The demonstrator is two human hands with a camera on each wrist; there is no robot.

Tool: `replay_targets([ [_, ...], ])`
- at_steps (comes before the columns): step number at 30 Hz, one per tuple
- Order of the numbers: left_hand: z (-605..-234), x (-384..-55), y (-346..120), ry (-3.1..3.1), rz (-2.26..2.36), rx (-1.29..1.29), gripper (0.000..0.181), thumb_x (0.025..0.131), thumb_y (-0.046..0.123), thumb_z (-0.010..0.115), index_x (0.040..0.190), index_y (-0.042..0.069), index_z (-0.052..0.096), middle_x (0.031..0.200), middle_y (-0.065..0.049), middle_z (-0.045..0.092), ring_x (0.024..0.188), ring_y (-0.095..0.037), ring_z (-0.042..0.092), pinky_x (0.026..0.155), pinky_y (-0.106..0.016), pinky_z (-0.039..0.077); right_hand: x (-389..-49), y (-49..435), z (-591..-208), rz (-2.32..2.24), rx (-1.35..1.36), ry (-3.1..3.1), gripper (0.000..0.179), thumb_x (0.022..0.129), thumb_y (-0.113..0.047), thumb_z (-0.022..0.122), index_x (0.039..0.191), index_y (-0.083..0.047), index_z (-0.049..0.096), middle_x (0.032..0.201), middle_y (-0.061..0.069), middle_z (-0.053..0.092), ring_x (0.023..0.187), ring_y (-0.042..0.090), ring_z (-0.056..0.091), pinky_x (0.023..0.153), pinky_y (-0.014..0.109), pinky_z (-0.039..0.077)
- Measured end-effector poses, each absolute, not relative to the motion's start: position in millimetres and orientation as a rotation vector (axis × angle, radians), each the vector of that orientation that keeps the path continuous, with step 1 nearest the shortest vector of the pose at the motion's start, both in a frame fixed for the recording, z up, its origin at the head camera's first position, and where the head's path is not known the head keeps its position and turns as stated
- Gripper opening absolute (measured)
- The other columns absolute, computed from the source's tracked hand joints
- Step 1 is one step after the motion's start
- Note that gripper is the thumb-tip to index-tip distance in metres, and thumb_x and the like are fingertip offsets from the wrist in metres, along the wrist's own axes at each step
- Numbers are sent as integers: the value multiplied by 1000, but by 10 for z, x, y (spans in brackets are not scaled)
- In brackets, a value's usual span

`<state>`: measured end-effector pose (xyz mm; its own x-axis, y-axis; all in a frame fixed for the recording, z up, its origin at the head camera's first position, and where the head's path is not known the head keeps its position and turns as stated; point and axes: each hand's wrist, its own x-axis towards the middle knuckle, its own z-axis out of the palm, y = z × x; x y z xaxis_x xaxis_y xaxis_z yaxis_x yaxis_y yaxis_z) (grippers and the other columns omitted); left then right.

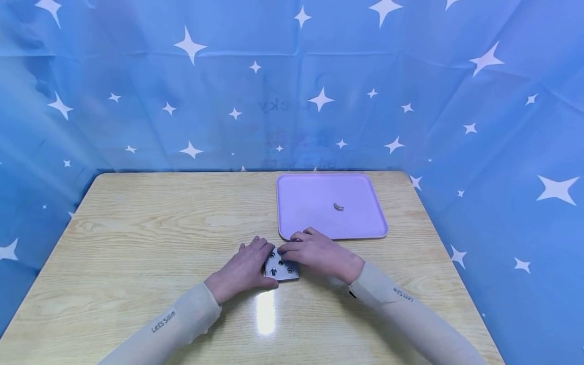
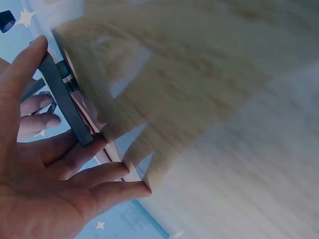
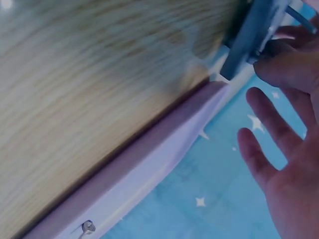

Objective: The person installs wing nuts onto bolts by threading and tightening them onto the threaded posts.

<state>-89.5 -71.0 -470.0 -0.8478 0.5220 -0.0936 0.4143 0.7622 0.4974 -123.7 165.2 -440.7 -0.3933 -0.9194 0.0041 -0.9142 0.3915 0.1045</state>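
Note:
A grey metal plate (image 1: 285, 277) with several holes is held just above the table. My left hand (image 1: 243, 268) grips it by its left side, thumb at the near edge and fingers at the far edge. One screw (image 2: 33, 90) stands up out of the plate's near left hole. Over the plate's far right corner is my right hand (image 1: 318, 255), its thumb and forefinger pinching what looks like another screw (image 2: 52, 105), mostly hidden by the fingers. Beneath the plate, a dark round part (image 2: 63, 69) sticks out from its underside in the left wrist view.
Behind the right hand lies a purple tray (image 1: 310, 190) with a few small screws (image 1: 338, 207) on it. The wooden table (image 1: 159, 228) ends at a blue curtain (image 1: 219, 86) with white stars at the back and sides.

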Motion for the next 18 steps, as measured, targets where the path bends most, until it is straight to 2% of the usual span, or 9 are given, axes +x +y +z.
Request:
replay_targets([
  [8, -4699, -890, -715, 2727, 698, 723, 85, 74, 43, 92, 138, -1, 58, 132, -18, 59, 139, -50, 44, 106, -74, 38, -1254, 1620, -4494, -78, 1639, -2549, 24, 95, -12, 71, 117, -21, 74, 124, -7, 68, 113, 15, 60, 91, 32, 49],
  [14, -4696, -892, -714, 2730, 690, 718, 86, 75, 44, 91, 140, -1, 57, 136, -19, 58, 140, -49, 43, 107, -73, 37, -1230, 1538, -4574, -57, 1523, -2550, 16, 94, -12, 73, 109, -17, 73, 104, -3, 67, 93, 16, 60, 79, 30, 51],
  [18, -4700, -894, -714, 2739, 687, 732, 86, 74, 44, 92, 138, -1, 58, 133, -18, 59, 139, -50, 45, 106, -73, 39, -1190, 1458, -4616, -33, 1416, -2585, 10, 95, -11, 71, 106, -11, 72, 95, 0, 68, 84, 15, 61, 76, 29, 53],
])
